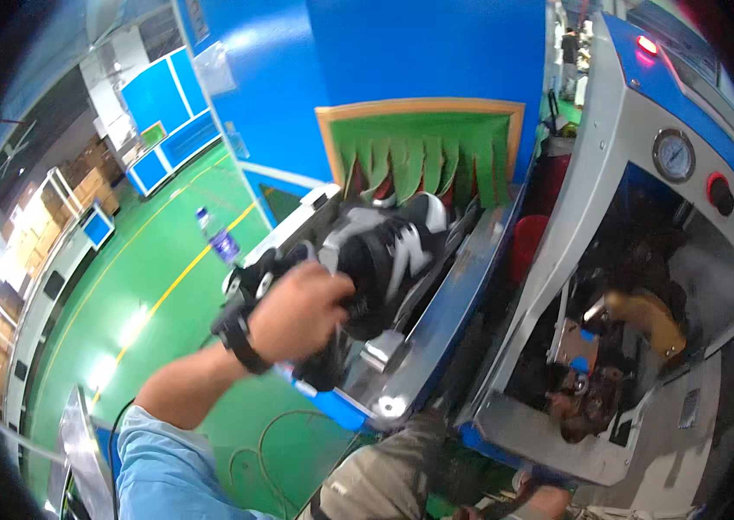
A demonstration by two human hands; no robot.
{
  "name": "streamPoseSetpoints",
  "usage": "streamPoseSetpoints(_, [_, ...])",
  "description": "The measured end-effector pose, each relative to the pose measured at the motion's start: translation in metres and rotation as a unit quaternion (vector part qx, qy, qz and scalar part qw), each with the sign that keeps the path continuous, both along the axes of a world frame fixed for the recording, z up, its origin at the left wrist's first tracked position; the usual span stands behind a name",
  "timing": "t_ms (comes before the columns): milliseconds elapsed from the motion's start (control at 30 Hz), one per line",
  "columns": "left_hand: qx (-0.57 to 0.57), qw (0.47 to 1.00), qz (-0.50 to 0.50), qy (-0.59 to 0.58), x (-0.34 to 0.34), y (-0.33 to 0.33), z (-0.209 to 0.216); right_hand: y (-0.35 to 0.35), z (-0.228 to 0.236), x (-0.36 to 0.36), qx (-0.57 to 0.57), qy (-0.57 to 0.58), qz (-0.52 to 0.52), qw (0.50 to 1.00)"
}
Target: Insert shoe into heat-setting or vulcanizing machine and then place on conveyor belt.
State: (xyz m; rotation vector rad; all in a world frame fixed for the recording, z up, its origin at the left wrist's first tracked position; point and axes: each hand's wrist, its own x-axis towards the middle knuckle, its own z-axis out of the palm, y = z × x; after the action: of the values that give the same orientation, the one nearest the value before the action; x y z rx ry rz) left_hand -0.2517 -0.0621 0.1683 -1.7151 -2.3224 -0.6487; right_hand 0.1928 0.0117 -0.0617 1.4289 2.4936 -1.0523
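Observation:
My left hand [302, 312], with a black band on its wrist, reaches over the near end of a conveyor. Its fingers are curled against a black shoe [324, 364], slightly blurred, and they hide part of it. Several black, grey and white sneakers [410, 247] lie crowded together just beyond the hand. Low in the picture, beside the machine's base, a piece of my right hand or forearm [545, 503] shows; its fingers cannot be made out.
The blue-edged conveyor [445, 321] runs to a blue cabinet [436, 52] with a green strip curtain [428, 147]. At right stands a grey machine with a pressure gauge [674, 154] and red buttons [719, 192]. A bottle [218, 236] stands left of the shoes. Cables [263, 451] lie below.

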Motion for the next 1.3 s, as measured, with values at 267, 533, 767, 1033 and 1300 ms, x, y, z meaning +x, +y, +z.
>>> streamPoseSetpoints(267, [-0.060, 0.994, 0.076, 0.056, 0.079, -0.041, -0.120, -0.014, 0.008, 0.006, 0.067, 0.139, 0.061, 0.986])
streamPoseSetpoints(533, [-0.040, 0.984, 0.088, -0.147, 0.060, -0.050, -0.061, -0.025, -0.011, 0.020, 0.112, 0.090, 0.074, 0.987])
streamPoseSetpoints(767, [-0.016, 0.985, -0.024, -0.169, -0.013, -0.034, -0.079, -0.025, 0.002, 0.000, 0.074, 0.122, 0.102, 0.984])
streamPoseSetpoints(1033, [-0.105, 0.962, 0.117, -0.223, -0.040, -0.008, -0.064, -0.024, -0.016, -0.007, 0.116, 0.114, 0.112, 0.980])
streamPoseSetpoints(1300, [0.022, 0.995, 0.097, 0.013, -0.019, -0.022, -0.078, -0.025, -0.016, -0.011, 0.145, -0.028, 0.171, 0.974])
